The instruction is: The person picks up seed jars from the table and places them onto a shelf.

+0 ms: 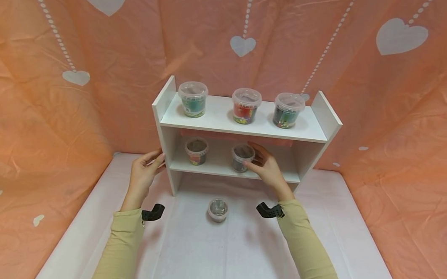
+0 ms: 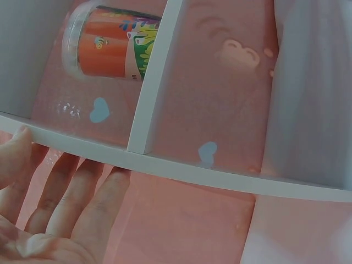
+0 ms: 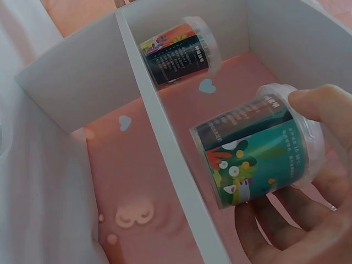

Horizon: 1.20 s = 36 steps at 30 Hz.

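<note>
My right hand point(image 1: 269, 169) grips a clear plastic cup with a green printed label point(image 3: 253, 148), thumb near its lid and fingers below. The cup is at the middle shelf board point(image 1: 216, 166) of a white shelf unit point(image 1: 243, 133), right of centre. On that board's left part stands another lidded cup point(image 1: 197, 151), with an orange-red label in the left wrist view. My left hand point(image 1: 143, 173) is at the unit's left side panel point(image 1: 165, 147), its fingertips touching the panel and its fingers fairly straight.
On the top board stand a green-labelled cup point(image 1: 193, 100), a red-labelled cup point(image 1: 246, 107) and a dark green-labelled cup point(image 1: 287, 111). A small clear cup point(image 1: 217, 210) sits on the white table cover point(image 1: 202, 256) before the unit. An orange cloth point(image 1: 206, 41) with hearts hangs behind.
</note>
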{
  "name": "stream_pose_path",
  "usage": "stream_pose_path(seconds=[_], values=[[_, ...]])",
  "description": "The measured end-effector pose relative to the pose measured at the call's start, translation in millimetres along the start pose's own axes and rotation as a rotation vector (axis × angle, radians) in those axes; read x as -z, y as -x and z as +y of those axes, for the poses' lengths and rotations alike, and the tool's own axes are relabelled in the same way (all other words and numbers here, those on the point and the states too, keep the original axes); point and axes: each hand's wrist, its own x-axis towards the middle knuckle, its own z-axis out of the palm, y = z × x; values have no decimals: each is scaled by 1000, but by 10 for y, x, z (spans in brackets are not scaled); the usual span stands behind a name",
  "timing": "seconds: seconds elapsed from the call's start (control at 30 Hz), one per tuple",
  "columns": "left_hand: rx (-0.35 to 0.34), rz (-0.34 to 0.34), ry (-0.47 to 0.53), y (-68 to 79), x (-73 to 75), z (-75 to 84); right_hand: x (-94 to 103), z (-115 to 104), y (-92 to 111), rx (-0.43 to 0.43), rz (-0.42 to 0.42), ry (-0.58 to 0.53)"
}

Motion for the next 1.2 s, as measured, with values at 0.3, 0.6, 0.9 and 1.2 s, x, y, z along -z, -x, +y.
stream_pose_path(seconds=[0.3,0.6,0.9,1.2], values=[[-1,-1,7,0,0,0,-37,34,-68,4,9,-13],[-6,5,5,-7,1,-14,-85,47,-123,-7,30,-9],[-16,8,23,-16,5,-27,-107,54,-143,-10,22,-14],[-5,5,18,-8,5,-23,-135,85,-158,4,21,-20]])
